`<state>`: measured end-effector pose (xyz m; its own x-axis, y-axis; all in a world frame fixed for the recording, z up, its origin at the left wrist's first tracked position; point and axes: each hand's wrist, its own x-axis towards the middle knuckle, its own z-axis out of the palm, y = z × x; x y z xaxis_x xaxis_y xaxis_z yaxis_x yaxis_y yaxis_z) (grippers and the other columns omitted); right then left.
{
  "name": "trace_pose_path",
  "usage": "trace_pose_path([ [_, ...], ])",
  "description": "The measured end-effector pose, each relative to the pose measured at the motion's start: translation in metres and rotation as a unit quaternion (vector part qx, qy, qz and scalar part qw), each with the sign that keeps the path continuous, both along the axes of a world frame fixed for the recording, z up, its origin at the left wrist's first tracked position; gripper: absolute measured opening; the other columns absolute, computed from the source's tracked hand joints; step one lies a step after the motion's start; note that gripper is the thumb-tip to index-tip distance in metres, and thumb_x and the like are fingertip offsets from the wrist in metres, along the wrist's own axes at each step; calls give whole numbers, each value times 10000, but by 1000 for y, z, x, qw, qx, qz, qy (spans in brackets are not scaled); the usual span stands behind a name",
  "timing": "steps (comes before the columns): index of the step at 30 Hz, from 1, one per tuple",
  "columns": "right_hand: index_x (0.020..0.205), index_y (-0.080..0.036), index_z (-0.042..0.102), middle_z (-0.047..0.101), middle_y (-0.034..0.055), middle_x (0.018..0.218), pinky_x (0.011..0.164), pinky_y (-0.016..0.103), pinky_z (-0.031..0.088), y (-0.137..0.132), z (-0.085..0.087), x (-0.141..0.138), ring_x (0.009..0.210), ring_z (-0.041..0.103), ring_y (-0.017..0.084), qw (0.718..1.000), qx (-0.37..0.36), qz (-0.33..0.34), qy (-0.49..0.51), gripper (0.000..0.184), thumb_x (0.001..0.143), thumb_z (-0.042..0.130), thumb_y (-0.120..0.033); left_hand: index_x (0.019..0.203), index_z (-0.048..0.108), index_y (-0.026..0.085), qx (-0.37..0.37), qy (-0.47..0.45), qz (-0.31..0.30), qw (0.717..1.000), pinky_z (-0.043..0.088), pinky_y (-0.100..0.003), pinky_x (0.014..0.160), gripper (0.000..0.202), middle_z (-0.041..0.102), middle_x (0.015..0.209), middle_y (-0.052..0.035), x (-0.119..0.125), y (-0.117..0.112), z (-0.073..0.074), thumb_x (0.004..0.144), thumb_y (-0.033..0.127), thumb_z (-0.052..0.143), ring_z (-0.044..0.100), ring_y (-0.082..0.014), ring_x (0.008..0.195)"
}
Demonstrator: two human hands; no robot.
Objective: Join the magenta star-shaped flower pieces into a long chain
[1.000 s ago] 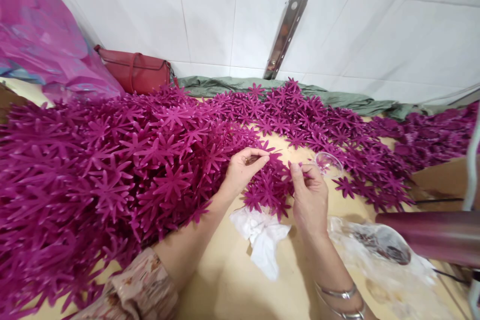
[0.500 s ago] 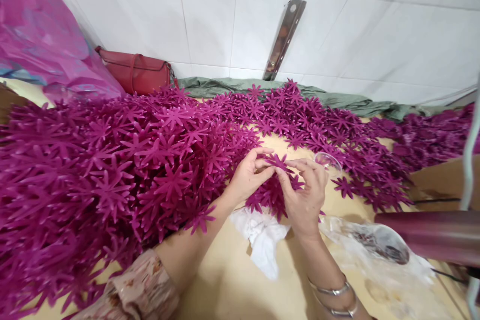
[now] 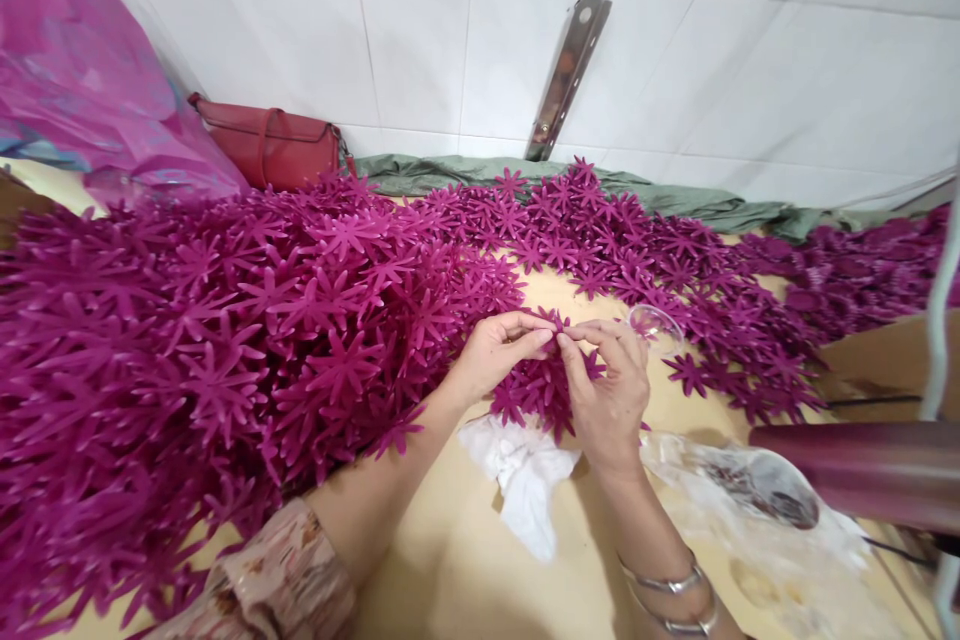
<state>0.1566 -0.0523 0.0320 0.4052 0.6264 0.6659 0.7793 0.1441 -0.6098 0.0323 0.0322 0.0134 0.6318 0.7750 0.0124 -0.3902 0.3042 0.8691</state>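
Between my two hands is a magenta fabric flower (image 3: 553, 319) with long narrow petals, partly hidden by my fingers. My left hand (image 3: 499, 352) pinches it from the left with thumb and forefinger. From the other side my right hand (image 3: 611, 385) pinches it too, the fingertips of both hands nearly meeting. Just below them a small bunch of the same flowers (image 3: 541, 390) lies on the table. A large heap of flowers (image 3: 345, 365) fills the left, some resting against my left forearm.
More flowers (image 3: 675, 255) spread along the back right. A clear round dish (image 3: 656, 325) stands beside my right hand. White crumpled cloth (image 3: 529, 495), a clear plastic bag (image 3: 720, 510) and a magenta cylinder (image 3: 862, 470) lie nearer. A red handbag (image 3: 266, 145) rests by the tiled wall.
The fingers of my left hand have closed in over the flower, covering more of it. My right hand stays almost in place, its fingertips slightly nearer the left ones.
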Motion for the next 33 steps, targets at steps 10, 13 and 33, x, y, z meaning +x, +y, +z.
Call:
trace_pose_path([
  [10,905,-224,687,678,35,920,895,365,477,-3,2,-1,920,630,201,997,-18,46,67,114,975,638,-300,912,756,131,0,5,-11,1000,577,-280,815,420,740,850,-23,-2,0,5,702,463,903,678,-112,770],
  [13,893,-217,685,666,27,897,863,348,475,-2,0,2,882,619,193,989,-32,48,133,144,966,646,-335,978,768,135,2,9,-35,999,581,-306,859,447,763,916,-48,-1,0,3,703,460,905,705,-130,806],
  [33,859,-224,558,447,-55,725,632,263,352,2,-3,-2,642,387,120,924,38,49,376,314,936,661,-511,866,674,145,-20,-12,20,1000,573,-320,885,406,646,852,13,-3,-3,15,743,480,868,633,-111,799],
])
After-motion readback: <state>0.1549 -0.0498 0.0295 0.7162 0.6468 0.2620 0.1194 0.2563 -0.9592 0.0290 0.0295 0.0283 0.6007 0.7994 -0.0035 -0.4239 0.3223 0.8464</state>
